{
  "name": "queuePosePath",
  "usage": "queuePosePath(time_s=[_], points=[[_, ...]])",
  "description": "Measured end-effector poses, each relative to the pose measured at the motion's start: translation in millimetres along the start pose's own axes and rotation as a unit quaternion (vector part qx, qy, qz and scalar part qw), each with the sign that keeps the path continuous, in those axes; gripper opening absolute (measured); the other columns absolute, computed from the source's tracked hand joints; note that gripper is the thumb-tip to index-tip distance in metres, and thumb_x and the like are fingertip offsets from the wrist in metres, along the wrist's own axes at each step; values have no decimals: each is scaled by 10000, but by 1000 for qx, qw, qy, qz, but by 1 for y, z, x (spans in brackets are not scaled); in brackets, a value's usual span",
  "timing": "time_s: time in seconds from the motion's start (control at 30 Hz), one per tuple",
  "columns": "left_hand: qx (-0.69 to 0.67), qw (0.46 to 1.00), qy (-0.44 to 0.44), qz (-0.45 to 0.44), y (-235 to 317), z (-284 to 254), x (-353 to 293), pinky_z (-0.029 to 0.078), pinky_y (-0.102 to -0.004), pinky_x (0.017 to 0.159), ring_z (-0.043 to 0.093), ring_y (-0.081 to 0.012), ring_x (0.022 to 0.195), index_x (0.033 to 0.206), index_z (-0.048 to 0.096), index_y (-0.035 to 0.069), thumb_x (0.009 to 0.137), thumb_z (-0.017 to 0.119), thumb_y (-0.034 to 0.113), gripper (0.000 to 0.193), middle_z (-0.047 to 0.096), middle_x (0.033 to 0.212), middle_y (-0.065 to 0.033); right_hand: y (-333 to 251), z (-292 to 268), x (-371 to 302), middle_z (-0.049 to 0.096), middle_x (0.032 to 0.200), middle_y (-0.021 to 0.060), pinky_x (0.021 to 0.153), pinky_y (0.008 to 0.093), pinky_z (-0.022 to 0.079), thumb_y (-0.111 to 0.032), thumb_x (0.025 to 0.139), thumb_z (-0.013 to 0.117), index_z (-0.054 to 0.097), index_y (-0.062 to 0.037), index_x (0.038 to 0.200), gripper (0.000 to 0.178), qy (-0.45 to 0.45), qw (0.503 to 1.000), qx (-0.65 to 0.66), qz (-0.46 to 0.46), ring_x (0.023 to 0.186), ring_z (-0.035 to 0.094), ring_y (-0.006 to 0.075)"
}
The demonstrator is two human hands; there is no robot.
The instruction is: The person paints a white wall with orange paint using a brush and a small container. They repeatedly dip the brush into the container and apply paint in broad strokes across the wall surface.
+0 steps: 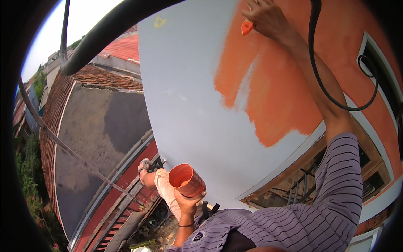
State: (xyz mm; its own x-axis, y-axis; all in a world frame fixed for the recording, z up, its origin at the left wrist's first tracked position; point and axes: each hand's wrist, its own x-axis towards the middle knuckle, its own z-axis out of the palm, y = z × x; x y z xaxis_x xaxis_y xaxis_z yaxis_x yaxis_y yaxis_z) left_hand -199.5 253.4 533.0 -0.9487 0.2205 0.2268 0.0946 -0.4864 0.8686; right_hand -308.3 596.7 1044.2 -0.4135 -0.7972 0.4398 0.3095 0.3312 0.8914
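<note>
"One brush [247, 27] in the right hand [268, 19], then. How are the fingers set?"

"Bent and closed round the orange handle, so its end pokes out just below them. The tips are partly cut off at the far edge, and I can't make out the bristles or whether they touch the wall [184, 84]."

"What about the left hand [187, 206]?"

"It's curled round the lower part of a reddish-orange cup [196, 185], fingers and thumb pressed to its side. The cup's mouth faces up toward the head, with orange showing inside. A dark band [185, 225] circles that wrist."

"Where do the two things lie?"

"The brush is far off, right of the middle; the cup is near, a little left of the middle. They're well apart."

"And around the hands?"

"Orange paint [277, 101] covers the right part of the wall, with ragged edges and a pale gap in it; the left part is pale grey-blue. A black cable [311, 50] loops down across the right arm."

"Further out?"

"A striped shirt [273, 222] near, a sandalled foot [143, 169] left of the cup beside a red ledge [124, 182], and a tiled roof [103, 78] far left."
</note>
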Motion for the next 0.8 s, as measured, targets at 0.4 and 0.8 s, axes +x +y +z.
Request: queuePosePath(time_s=[0.4, 0.8], points=[[2, 998, -69, 5, 20, 9, -1, 584, -395, 981, 705, -237, 1125, 1399, 611, -17, 625, 1000, 97, 874, 720, 1246, -104, -158, -70, -74, 558, 717, 70, 562, 453, 393, -23, 902, 655, 611, -119, 745, 189, -359, 802, 467, 95, 668, 565, 270], [7, 996, -78, -48, 15, 11, -8, 590, -377, 961, 709, -225, 1092, 1358, 634, -25, 635, 999, 77, 816, 725, 1216, -96, -2, -35, -31, 573, 711, 53, 544, 406, 463, -36, 801, 719, 542, -106, 677, 227, -58, 985, 109, 124, 690, 621, 201]])
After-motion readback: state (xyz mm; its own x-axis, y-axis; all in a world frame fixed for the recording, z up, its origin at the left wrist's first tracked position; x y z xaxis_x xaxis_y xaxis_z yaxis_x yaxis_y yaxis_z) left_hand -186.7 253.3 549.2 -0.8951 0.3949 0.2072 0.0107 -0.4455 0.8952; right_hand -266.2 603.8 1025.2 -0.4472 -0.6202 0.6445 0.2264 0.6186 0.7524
